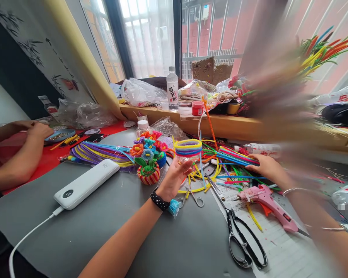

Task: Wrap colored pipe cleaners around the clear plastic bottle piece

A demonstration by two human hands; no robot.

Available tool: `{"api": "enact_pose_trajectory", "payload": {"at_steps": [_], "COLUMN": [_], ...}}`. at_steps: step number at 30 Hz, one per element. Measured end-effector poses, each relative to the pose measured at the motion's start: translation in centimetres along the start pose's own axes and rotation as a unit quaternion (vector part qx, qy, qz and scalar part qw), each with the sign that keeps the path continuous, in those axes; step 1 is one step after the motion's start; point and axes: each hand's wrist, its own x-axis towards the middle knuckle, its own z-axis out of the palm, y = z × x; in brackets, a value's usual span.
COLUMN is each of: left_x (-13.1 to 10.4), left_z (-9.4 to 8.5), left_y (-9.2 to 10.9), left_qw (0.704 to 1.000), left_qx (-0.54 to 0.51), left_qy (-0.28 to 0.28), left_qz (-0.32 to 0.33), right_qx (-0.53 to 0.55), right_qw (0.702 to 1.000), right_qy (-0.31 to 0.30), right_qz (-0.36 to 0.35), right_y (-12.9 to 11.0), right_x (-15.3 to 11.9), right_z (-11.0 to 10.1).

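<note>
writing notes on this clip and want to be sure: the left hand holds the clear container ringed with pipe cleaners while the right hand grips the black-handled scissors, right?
Not quite: the right hand grips a bundle of pipe cleaners, while the black-handled scissors lie on the table, as the head view shows. The left hand does hold the clear container.

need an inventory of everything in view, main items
Banded container: 1, clear and multicoloured, centre
Pipe cleaners: many, multicoloured, left, centre, right
Glue gun: 1, pink, right
Large scissors: 1, black-handled, centre right
Small scissors: 1, silver, centre
Flower pot: 1, multicoloured, centre left
Power bank: 1, white, left
Bottles: several, clear, left, back, right
Plastic bags: several, clear, back
Blurred object: 1, greyish brown, right
Co-worker's forearms: 2, bare, left
Left grip: 1, bare, holding banded container
Right grip: 1, bare, on pipe cleaners
</note>
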Motion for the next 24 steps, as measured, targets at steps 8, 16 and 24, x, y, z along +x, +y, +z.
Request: {"api": "enact_pose_trajectory", "payload": {"at_steps": [8, 16, 24], "left_x": [0.2, 0.3, 0.4], "left_z": [-0.2, -0.3, -0.3], "left_y": [0.0, 0.5, 0.9], "left_qw": [0.998, 0.991, 0.99], "left_qx": [-0.045, -0.116, -0.132], "left_qy": [0.022, 0.024, 0.021], "left_qz": [-0.026, -0.056, -0.048], "right_qx": [-0.023, -0.046, -0.044], "right_qw": [1.0, 0.999, 0.998], "right_qy": [0.005, 0.009, 0.041], "right_qz": [0.002, 0.006, -0.032], "right_y": [0.7, 0.1, -1.1], "right_x": [0.3, 0.3, 0.2], "right_z": [-0.3, -0.6, -1.0]}}
